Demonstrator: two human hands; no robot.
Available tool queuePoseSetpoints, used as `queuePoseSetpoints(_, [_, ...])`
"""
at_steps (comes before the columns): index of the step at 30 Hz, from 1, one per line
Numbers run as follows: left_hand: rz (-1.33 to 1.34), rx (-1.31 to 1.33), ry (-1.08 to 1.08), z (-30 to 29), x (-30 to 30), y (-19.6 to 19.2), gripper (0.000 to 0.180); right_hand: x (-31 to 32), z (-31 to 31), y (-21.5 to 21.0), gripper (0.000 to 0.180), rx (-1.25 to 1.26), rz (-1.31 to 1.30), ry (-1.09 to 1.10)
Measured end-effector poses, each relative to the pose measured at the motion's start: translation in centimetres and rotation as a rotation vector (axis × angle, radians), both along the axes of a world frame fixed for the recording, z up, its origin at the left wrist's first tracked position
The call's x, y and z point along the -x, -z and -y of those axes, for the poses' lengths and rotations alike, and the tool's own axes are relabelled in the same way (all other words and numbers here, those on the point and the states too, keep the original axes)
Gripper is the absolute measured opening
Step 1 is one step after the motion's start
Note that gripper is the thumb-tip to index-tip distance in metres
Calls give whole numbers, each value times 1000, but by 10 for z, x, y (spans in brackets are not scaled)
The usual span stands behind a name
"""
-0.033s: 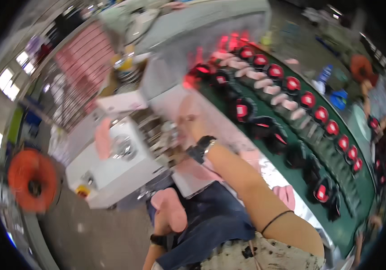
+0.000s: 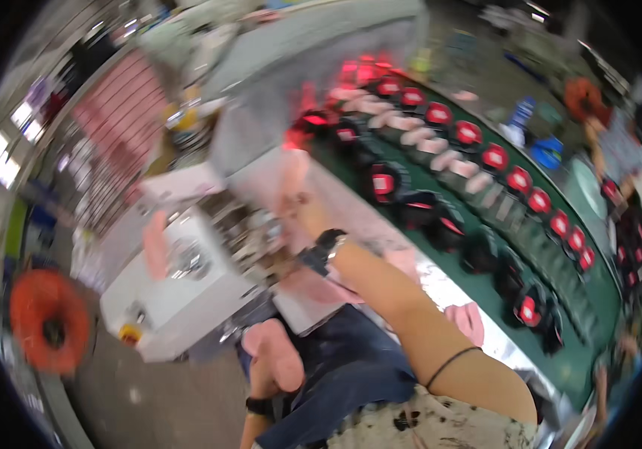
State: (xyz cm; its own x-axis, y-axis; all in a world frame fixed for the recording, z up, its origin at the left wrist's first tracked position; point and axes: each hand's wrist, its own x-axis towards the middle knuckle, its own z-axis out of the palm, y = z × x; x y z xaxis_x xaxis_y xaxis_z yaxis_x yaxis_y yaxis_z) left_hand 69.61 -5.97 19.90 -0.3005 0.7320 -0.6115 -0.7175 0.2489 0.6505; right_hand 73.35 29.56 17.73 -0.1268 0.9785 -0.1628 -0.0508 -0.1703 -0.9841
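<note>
A pink, sole-shaped insole [image 2: 283,358] is gripped in my left hand [image 2: 262,374], low in front of my dark blue apron [image 2: 343,352]. My right hand [image 2: 302,212] is stretched forward beside the metal working parts of a white machine [image 2: 178,280], which looks like an industrial sewing machine. A pink, elongated piece [image 2: 293,173] shows at the far end of my right hand. The fingers there are blurred, so whether they grip it cannot be told. Another pink insole [image 2: 156,245] rests on the machine's top.
On the right, a green conveyor belt [image 2: 560,367] carries rows of black-and-red items [image 2: 494,157] and pink insoles [image 2: 417,136]. A folded pink piece [image 2: 467,322] lies by my right arm. A box [image 2: 182,183] stands behind the machine; an orange round fan [image 2: 50,322] is at left. People work at far right.
The whole view has shifted, so most things appear a little farther left. My left hand still holds the pink insole, and my right hand stays beside the machine.
</note>
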Motion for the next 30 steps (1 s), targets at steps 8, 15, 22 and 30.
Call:
queuePoseSetpoints(8, [26, -40, 182, 13, 8, 79, 45, -265, -43, 9, 14, -43, -152, 357])
queuePoseSetpoints(15, [-144, 32, 309, -12, 5, 61, 45, -587, -24, 57, 29, -63, 811, 963])
queuePoseSetpoints(22, [-31, 75, 160, -34, -23, 29, 48, -572, -31, 55, 40, -213, 1043, 905])
queuePoseSetpoints(30, [-436, -200, 348, -24, -25, 30, 26, -217, 135, -15, 34, -20, 312, -718])
